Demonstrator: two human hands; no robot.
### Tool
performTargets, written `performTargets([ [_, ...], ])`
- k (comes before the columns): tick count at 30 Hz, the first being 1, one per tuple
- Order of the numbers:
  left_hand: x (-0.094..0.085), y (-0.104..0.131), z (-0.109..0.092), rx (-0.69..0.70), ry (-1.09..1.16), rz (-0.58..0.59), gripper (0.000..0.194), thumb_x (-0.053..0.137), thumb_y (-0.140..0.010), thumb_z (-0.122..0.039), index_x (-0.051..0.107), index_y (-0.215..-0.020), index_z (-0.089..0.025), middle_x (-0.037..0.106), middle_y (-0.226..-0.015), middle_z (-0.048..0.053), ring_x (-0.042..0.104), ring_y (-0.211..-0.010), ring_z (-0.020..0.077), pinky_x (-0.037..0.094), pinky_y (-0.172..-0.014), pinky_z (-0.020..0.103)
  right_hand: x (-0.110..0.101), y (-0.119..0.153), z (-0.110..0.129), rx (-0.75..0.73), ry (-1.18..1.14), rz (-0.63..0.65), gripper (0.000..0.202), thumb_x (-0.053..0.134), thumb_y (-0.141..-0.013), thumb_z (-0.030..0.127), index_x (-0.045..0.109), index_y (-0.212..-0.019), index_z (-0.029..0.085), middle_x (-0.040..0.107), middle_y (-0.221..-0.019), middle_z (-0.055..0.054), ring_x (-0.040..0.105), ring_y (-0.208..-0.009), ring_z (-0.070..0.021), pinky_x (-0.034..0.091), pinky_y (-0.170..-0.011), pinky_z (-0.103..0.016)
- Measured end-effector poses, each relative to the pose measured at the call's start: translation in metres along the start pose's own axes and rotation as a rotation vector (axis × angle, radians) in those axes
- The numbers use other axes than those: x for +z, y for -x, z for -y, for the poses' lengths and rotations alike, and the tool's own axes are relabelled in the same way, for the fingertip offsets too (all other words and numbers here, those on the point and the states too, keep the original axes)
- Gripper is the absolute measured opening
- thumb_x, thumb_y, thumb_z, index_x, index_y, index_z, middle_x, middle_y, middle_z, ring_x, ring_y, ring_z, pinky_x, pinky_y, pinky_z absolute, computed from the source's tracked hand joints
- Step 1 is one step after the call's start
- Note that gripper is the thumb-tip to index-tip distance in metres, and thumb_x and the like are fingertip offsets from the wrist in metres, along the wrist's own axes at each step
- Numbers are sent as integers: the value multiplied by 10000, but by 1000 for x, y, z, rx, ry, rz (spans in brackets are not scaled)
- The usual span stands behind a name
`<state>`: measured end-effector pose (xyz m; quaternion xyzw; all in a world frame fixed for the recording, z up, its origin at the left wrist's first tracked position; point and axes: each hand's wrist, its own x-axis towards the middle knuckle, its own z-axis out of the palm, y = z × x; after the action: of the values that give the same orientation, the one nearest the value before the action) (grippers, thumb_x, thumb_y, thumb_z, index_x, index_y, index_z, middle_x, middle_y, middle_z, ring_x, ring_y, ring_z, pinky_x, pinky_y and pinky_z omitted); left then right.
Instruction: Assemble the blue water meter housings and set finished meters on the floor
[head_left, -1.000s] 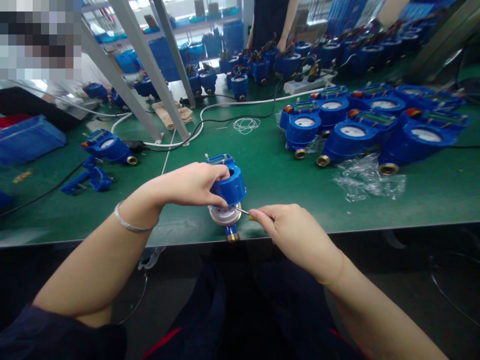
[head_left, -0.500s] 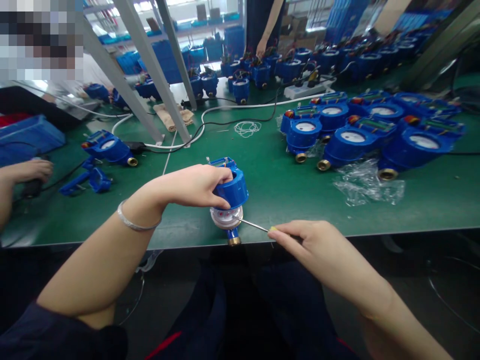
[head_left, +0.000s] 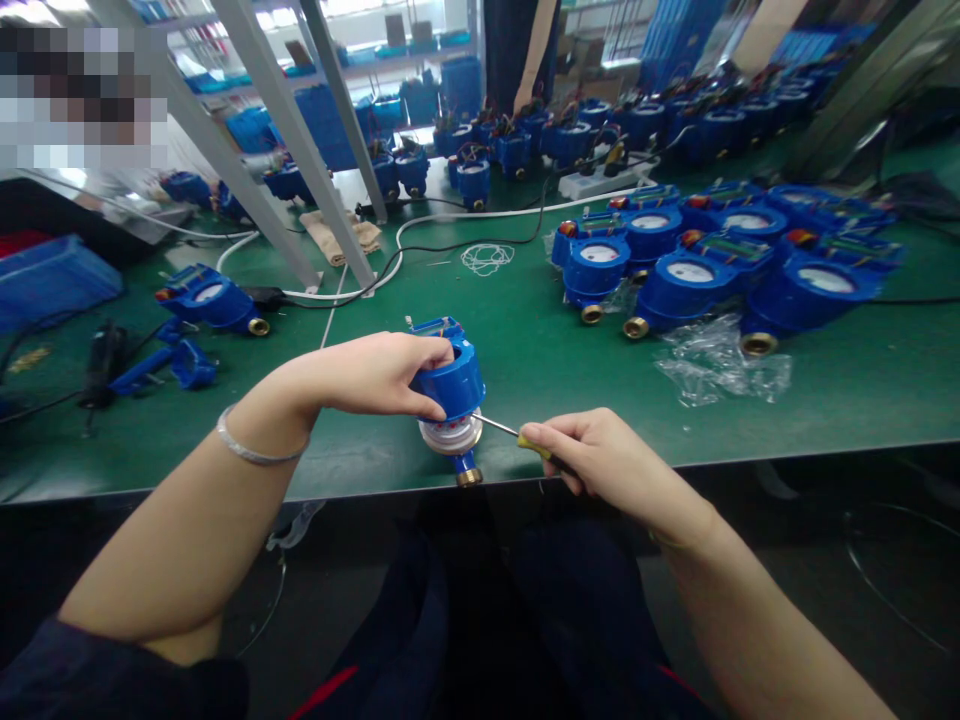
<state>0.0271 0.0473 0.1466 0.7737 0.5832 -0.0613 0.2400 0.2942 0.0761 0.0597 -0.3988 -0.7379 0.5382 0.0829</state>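
My left hand (head_left: 382, 375) grips a blue ring-shaped meter housing (head_left: 461, 382), its fingers hooked into the round opening and its thumb on the outer wall. Beneath the housing sits the pale round body of a water meter (head_left: 450, 435) with a brass threaded end (head_left: 469, 477) pointing toward me, close to the table edge. My right hand (head_left: 592, 450) is closed around the yellow and black handle of a screwdriver (head_left: 534, 445). The metal shaft reaches left to the seam between housing and meter body; its very tip is hard to make out.
On the right stand several blue meters (head_left: 690, 275) with crumpled clear plastic (head_left: 720, 365) in front. At left lie another meter (head_left: 214, 298), blue plastic parts (head_left: 191, 362) and a black tool (head_left: 103, 362). Metal posts (head_left: 289, 150) and a white cable (head_left: 450, 213) cross behind. A co-worker's arm (head_left: 536, 55) shows at the back.
My right hand has turned and moved slightly up and left, showing more of the screwdriver handle. The shaft now meets the housing's lower rim. The co-worker's hand at far left has left view.
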Motion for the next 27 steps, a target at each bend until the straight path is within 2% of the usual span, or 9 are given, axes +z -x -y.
performTargets([
  [3,-2,1,4,9,32,4,335,660,-814,-476,561,-991,-209,642,-907,9,595,-780,182,372,-637,280,-14,8,-25,84,-227,88,545,537,-853,671,644,-668,169,613,-589,-12,474,-438,-98,322,-438,-235],
  [5,-3,2,7,16,63,9,331,656,-822,-481,564,-983,-206,645,-920,13,599,-797,184,387,-660,283,-24,9,-41,68,-245,0,537,545,-840,682,688,-767,170,645,-668,-26,514,-486,-111,350,-460,-239],
  [9,-2,3,11,28,171,-4,307,650,-842,-467,564,-969,-202,650,-908,11,611,-808,180,426,-690,286,-30,-9,-74,25,218,-412,354,653,-832,545,754,-907,214,721,-878,-57,640,-730,-204,457,-616,-297],
  [12,2,5,11,10,315,-73,296,655,-847,-448,571,-977,-196,671,-941,19,638,-870,187,473,-741,291,-21,-30,-84,-52,608,-602,225,710,-831,390,770,-950,210,712,-987,-100,640,-920,-291,503,-733,-379],
  [15,10,7,8,-4,460,-170,277,675,-831,-404,592,-978,-185,688,-983,30,649,-925,189,504,-805,303,-1,-38,-66,-340,571,-682,284,745,-824,325,747,-1066,177,675,-1056,-143,589,-1047,-318,507,-891,-464],
  [17,15,8,5,-22,523,-256,259,685,-815,-366,613,-980,-180,699,-987,36,651,-926,186,511,-816,304,16,-39,-42,-545,354,-590,314,763,-822,328,733,-1107,202,657,-1099,-124,585,-1074,-282,498,-953,-460],
  [19,20,8,3,-41,596,-332,265,696,-797,-346,631,-986,-173,710,-988,45,656,-919,188,517,-807,303,32,-42,-19,-642,151,-441,304,783,-808,329,742,-1092,228,657,-1113,-99,597,-1085,-248,494,-981,-435],
  [23,28,8,2,-73,810,-403,330,743,-748,-368,634,-974,-154,715,-930,59,662,-884,200,523,-780,311,47,-57,5,-571,-125,-240,224,836,-735,263,789,-954,248,674,-1210,-73,587,-1188,-247,440,-1057,-439],
  [27,34,6,6,-87,921,-437,359,780,-714,-358,627,-960,-146,698,-884,48,644,-851,184,504,-774,300,48,-71,9,-478,-371,-31,30,785,-758,241,789,-757,211,747,-989,-41,687,-942,-201,505,-919,-370],
])
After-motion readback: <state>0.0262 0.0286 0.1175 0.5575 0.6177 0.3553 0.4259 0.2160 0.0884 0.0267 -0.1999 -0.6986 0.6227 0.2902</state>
